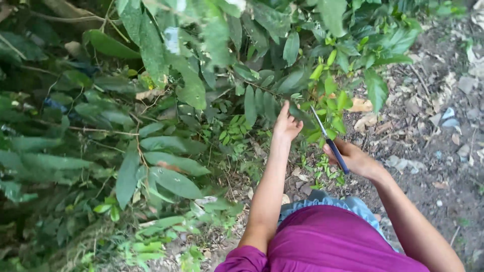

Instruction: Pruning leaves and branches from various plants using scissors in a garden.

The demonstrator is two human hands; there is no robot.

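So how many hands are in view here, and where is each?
2. The left hand reaches into the green leaves at centre; the right hand is lower right, holding a blue-handled knife. Foliage could hide others.

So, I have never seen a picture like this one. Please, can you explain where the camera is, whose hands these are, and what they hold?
There is only one picture, taken by a camera worn on a person's head and looking down. So you see this person's own purple shirt at the bottom and both bare arms stretching forward. No machine is present. The left hand reaches into the leafy branches of a green shrub and touches the leaves. The right hand keeps a grip on a knife with a dark blue handle; its thin blade points up towards the same leaves. Below lies bare soil with dry fallen leaves and small stones.
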